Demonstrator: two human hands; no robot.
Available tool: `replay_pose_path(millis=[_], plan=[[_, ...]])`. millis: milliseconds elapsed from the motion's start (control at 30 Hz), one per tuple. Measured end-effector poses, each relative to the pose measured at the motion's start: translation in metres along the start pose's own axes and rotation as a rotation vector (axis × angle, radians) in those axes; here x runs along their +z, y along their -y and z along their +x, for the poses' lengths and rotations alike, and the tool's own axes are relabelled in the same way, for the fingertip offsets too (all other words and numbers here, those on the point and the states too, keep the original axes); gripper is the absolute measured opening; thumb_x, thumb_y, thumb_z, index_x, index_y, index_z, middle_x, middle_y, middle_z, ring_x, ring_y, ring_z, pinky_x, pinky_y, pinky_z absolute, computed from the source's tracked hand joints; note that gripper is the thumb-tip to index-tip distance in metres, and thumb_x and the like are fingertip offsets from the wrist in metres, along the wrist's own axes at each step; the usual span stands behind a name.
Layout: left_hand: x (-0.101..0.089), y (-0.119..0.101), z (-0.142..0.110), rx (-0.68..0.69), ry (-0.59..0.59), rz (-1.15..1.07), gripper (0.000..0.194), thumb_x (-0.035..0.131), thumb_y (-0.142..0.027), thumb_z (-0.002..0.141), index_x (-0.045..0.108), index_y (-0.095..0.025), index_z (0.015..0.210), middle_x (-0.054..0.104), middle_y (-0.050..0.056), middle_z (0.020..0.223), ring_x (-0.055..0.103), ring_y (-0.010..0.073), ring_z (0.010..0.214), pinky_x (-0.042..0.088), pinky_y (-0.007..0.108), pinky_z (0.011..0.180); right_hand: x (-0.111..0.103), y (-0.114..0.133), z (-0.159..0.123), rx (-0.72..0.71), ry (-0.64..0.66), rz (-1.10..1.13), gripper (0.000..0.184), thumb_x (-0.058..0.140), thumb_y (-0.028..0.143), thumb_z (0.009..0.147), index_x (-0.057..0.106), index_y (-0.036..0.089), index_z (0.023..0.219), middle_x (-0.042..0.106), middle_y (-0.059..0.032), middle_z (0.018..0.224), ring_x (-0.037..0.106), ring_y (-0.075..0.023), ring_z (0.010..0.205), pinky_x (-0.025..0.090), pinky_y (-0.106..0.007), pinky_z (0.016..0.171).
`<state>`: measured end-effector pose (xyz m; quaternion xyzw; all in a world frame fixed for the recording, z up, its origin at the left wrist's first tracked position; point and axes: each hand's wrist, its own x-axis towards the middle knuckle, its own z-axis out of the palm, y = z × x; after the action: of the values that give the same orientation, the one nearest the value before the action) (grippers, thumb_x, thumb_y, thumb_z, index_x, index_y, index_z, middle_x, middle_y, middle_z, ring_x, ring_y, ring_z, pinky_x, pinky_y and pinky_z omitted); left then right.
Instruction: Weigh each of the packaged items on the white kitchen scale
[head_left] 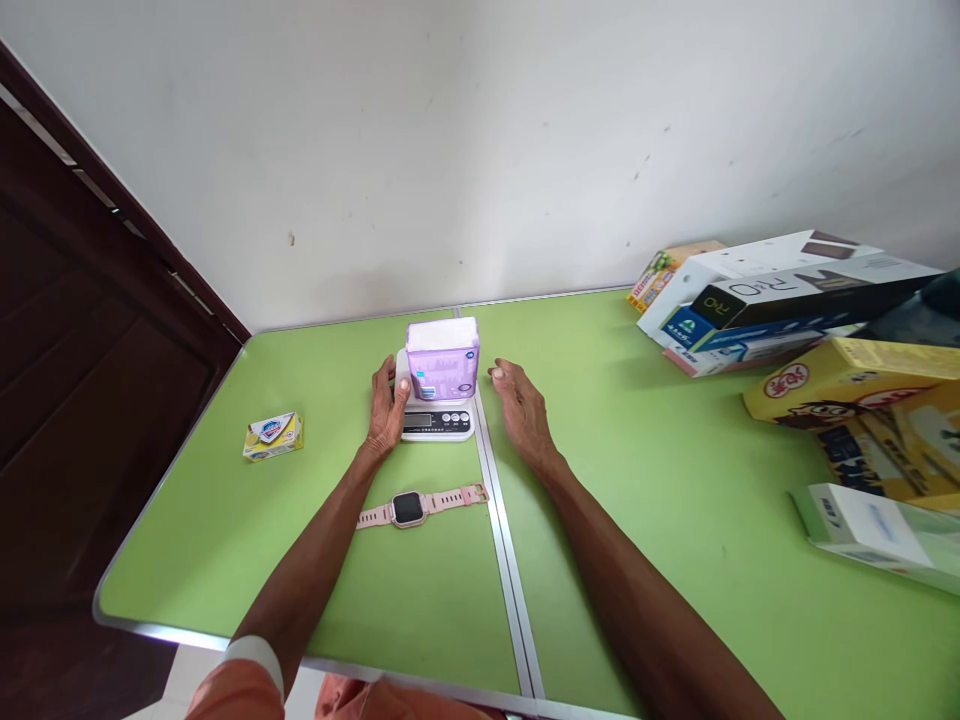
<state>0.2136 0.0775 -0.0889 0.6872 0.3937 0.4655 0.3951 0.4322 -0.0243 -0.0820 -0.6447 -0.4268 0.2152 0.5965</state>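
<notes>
A purple and white soft pack (442, 362) stands upright on a small white kitchen scale (437, 434) with a dark display and several buttons. My left hand (386, 408) is at the left edge of the scale, thumb and fingers apart; the thumb is close to the pack, and I cannot tell whether it touches. To the right of the scale, my right hand (523, 408) is held with curved fingers and nothing in it, apart from the pack. A pink-strapped smartwatch (409, 509) lies in front of the scale, its left strap end partly behind my left forearm.
A yellow soap box (274, 436) lies at the left of the green table (420, 600). Several boxes are piled at the right, among them a black and white box (810, 285), a yellow box (847, 385) and a pale green box (877, 530). A white wall (450, 150) borders the back.
</notes>
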Motion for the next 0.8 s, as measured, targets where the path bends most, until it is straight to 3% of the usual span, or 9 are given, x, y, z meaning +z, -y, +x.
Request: replay_pose_path(millis=[433,800], plan=[[-0.0004,-0.0032,-0.0003,0.020,0.023,0.058,0.101,0.046,-0.096,0.095,0.051,-0.022,0.163,0.050,0.020,0.164,0.049,0.0379,0.158,0.037,0.056,0.135,-0.0002,-0.0015,0.0002,-0.018,-0.001,0.008,0.089,0.046,0.094,0.097,0.072,0.018,0.137,0.078,-0.0215,0.139,0.071,-0.0388,0.130,0.054,-0.059,0.116],[0.0004,0.0000,0.0020,0.015,0.006,0.109,0.095,0.052,-0.093,0.094,0.056,-0.022,0.157,0.054,0.020,0.160,0.053,0.0365,0.153,0.039,0.056,0.133,0.0004,-0.0017,0.0024,-0.031,0.013,0.006,0.087,0.050,0.094,0.095,0.073,0.019,0.133,0.080,-0.0213,0.131,0.073,-0.0399,0.123,0.059,-0.060,0.108]])
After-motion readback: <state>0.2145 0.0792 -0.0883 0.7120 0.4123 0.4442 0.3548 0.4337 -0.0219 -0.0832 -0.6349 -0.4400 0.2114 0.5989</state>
